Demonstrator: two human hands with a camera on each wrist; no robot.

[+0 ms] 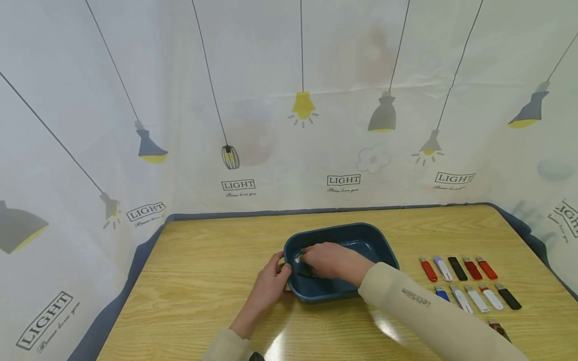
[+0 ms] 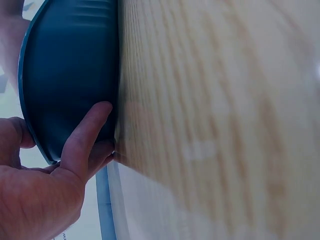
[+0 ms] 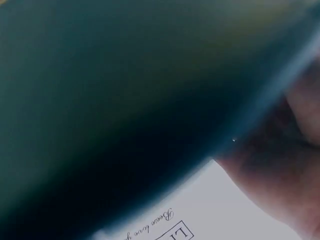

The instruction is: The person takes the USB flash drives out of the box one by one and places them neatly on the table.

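A dark blue plastic basin [image 1: 316, 296] sits on the wooden table. My left hand [image 1: 269, 282] holds its left end, the thumb at the rim and the fingers against the outer side, as the left wrist view also shows [image 2: 55, 195]. My right hand [image 1: 331, 259] reaches inside the basin at its left end, fingers pointing down toward the floor. A dark patch [image 1: 306, 271] shows just below those fingers; I cannot tell whether they hold something. In the right wrist view the basin wall [image 3: 125, 125] is blurred and covers most of the hand.
To the right, several USB sticks lie in rows, among them a red one [image 1: 428, 269], a black one [image 1: 458, 268] and a white one [image 1: 491, 298]. A brown-red one [image 1: 498, 329] lies nearer, partly behind the right sleeve [image 1: 424, 306]. A printed curtain [image 1: 280, 150] borders the table.
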